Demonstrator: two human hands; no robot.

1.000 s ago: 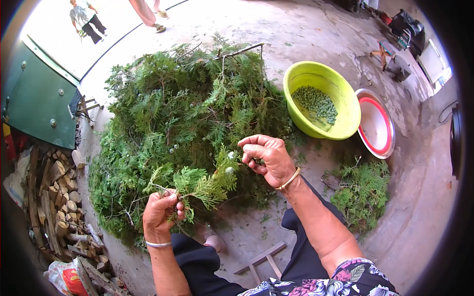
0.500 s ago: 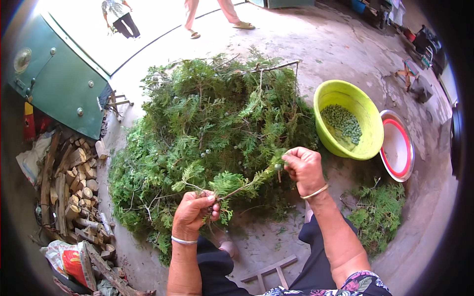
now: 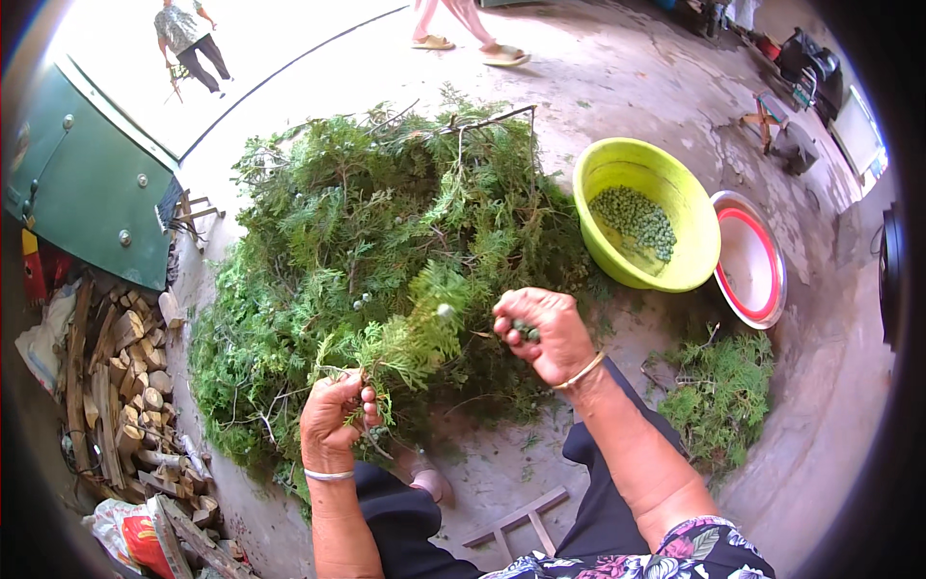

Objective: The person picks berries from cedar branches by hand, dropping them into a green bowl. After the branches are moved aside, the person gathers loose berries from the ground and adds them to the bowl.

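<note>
Beside big green branch pile [image 3: 328, 232], left hand [image 3: 333, 413] pinches leafy green sprig [image 3: 410, 352], pale round cone [image 3: 445, 311] unpicked; right hand [image 3: 548, 338] curls around small green cones [image 3: 526, 331]; lime plastic basin [image 3: 692, 207] part-full, plenty left.

- We've got a green metal door [image 3: 92, 183] on the left, dotted with round studs
- Below it we see a messy stack of split firewood [image 3: 130, 400], with a red-and-white bag [image 3: 140, 540] at the near end
- Up top we spot pink trouser legs [image 3: 470, 21] and sandals [image 3: 506, 58]
- Outside, we can see a person [image 3: 181, 34] in dark trousers
- Upper right, we've got a little brown-legged stool [image 3: 762, 120]
</note>
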